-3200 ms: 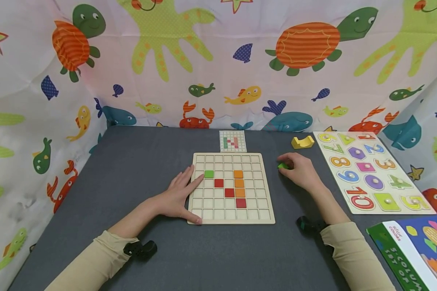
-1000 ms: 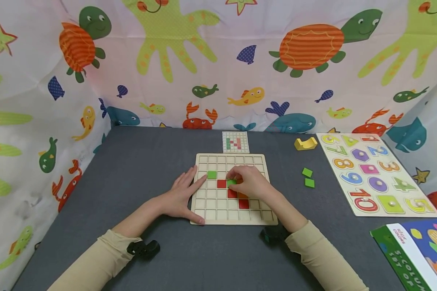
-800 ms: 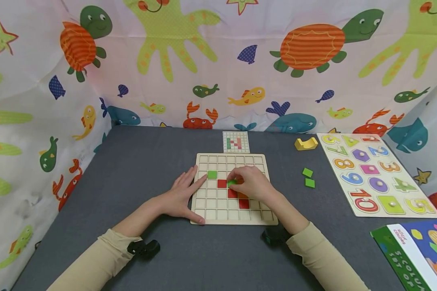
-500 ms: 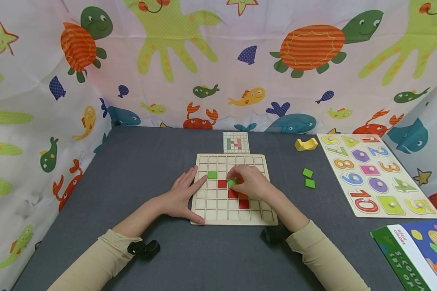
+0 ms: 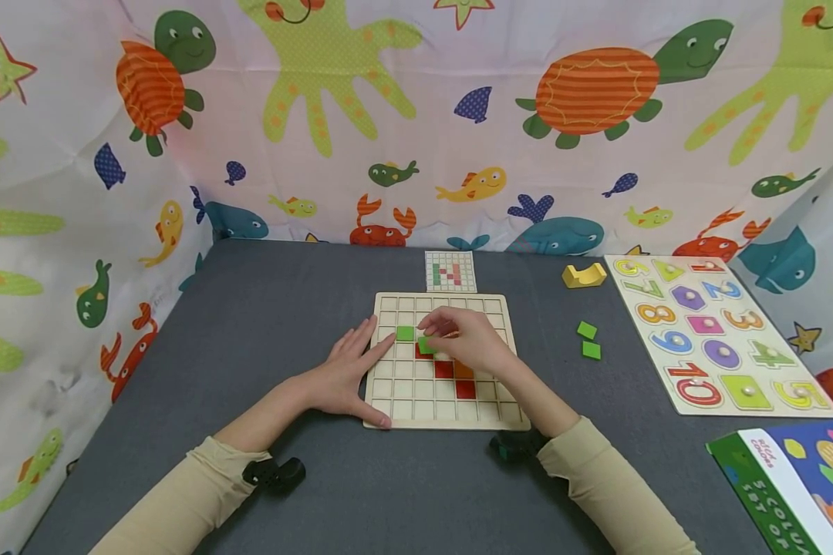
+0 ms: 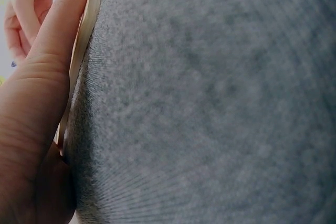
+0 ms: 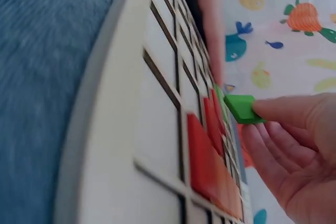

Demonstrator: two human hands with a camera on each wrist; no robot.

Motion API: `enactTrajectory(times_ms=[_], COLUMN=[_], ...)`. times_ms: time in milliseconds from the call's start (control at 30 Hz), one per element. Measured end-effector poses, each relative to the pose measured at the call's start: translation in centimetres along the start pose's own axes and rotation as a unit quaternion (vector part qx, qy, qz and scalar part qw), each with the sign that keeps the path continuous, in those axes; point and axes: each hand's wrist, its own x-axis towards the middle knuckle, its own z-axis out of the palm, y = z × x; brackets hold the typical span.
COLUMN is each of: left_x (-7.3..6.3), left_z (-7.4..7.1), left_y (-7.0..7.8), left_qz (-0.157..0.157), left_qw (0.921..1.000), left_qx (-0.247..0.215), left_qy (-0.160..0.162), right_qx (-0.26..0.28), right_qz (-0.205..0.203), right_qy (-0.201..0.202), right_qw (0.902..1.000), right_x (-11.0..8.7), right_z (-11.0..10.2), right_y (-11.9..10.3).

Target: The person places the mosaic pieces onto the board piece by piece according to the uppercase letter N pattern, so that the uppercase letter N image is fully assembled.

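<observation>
"What is in your grip?"

"A green tile (image 5: 426,345). My right hand (image 5: 468,339) has it pinched between thumb and fingers at its right end, closed only as far as the tile allows, so most of it stands free to the left."

"And where is it?"

"Over the middle-left of the grid board (image 5: 423,412), tilted, partly covering a red tile (image 5: 422,356) in the head view. I can't tell whether its lower edge touches anything."

"How would you set it down well?"

"I'd level it over a bare cell first, lean one edge against the ridge, let the rest drop, then press it flat with a fingertip. My worry is that, tilted like this, it could snag a ridge or nudge the red one."

"What steadies the board?"

"My left hand (image 5: 343,375), spread along the left edge, thumb at the near left corner, grasping nothing. The index tip lies just beside the placed green tile (image 5: 405,334), so I'd take care not to shift that."

"Farther out?"

"The pattern card (image 5: 450,271) sits just beyond the far edge; I'd check the cell against it before releasing. Two loose green tiles (image 5: 591,351) lie on the table (image 5: 305,478), right of the board."
</observation>
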Motion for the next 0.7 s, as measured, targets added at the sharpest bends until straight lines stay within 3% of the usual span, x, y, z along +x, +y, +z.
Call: enactTrajectory(times_ms=[300,467,700], left_x=[0.0,0.0,-0.1], left_z=[0.1,0.1,0.1], left_y=[-0.1,-0.2,-0.2], left_qz=[0.007,0.005,0.004], left_qw=[1.0000,1.0000,1.0000], left_qx=[0.003,0.003,0.002], left_qy=[0.003,0.004,0.002], right_qx=[-0.003,-0.034,-0.053], right_qz=[-0.029,-0.055,-0.053], right_qy=[0.020,0.014,0.002], right_qw=[0.9994,0.9978,0.9972], right_x=[1.4,1.5,1.1], right_z=[2.6,3.0,2.9], right_y=[-0.3,-0.4,-0.6])
